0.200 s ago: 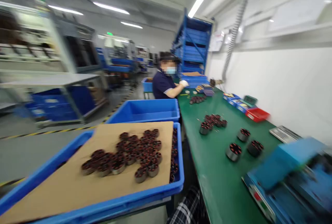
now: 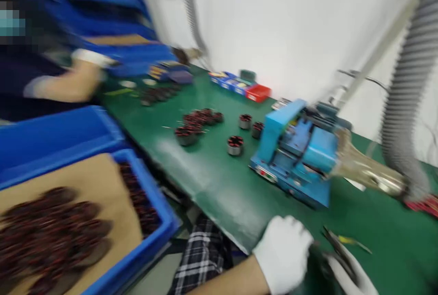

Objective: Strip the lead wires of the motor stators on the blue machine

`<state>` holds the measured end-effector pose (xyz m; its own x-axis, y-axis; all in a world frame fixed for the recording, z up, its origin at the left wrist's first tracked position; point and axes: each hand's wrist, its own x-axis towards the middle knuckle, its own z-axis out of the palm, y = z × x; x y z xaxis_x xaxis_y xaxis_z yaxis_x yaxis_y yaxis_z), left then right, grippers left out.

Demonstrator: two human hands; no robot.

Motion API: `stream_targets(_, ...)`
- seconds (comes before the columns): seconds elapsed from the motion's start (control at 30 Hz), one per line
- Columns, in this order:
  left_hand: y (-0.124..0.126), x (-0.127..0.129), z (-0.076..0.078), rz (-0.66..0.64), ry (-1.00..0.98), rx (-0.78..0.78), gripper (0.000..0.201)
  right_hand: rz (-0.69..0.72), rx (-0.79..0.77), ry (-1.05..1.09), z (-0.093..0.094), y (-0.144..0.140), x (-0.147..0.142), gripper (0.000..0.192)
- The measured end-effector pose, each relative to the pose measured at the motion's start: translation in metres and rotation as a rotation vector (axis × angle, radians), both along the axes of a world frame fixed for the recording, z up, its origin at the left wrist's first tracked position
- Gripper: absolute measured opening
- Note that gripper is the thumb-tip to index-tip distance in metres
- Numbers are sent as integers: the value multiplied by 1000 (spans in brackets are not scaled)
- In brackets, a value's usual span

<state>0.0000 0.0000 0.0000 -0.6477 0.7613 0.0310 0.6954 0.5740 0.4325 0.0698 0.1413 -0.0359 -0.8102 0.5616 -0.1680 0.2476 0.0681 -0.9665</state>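
Observation:
My left hand (image 2: 285, 254), in a white glove, is curled closed over the near edge of the green bench. A dark blurred shape lies just right of its fingers, and what the hand holds is hidden. At the bottom right my right hand (image 2: 354, 272), gloved too and partly cut off by the frame, is closed around a dark, pointed hand tool that looks like pliers (image 2: 342, 251). Beyond it a thin tool with a yellow part (image 2: 352, 241) lies on the bench. Wire-wound motor stators (image 2: 235, 145) stand farther back, left of the blue machine (image 2: 297, 153).
More stators (image 2: 196, 124) are grouped on the green bench (image 2: 222, 194). To the left, a blue crate (image 2: 167, 217) holds stators on and beside cardboard (image 2: 119, 222). A co-worker's gloved hand (image 2: 91, 58) is at the far left. A ribbed hose (image 2: 400, 103) hangs at right.
My view has swung right and down. Both my gloved hands and the pliers have come into sight, and the whole blue machine shows.

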Motion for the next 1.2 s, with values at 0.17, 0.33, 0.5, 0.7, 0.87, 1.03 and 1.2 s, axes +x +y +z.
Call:
stream_targets(0.17, 6, -3, -4, -67, 16, -118, 19, 6, 99, -113, 15, -7, 14, 42)
stream_targets(0.33, 5, -2, -3, -56, 19, -130, 18, 91, 190, -125, 15, -17, 5, 44)
stream_targets(0.5, 5, -2, -4, -75, 32, -152, 20, 70, 469, -129, 8, -16, 10, 33)
stream_targets(0.7, 6, -3, 2, -87, -9, -195, 20, 4, 745, -100, -8, -21, 29, 33)
stream_targets(0.87, 8, -1, -1, -53, -7, -182, 24, -141, 196, -109, -14, -31, 27, 48)
stream_targets(1.03, 7, 3, -14, 1, 40, -109, 23, -130, -304, 46, -8, -28, 11, 46)
stream_targets(1.2, 13, 2, -17, -26, 51, -169, 19, -27, -370, -7, 4, -20, -4, 33)
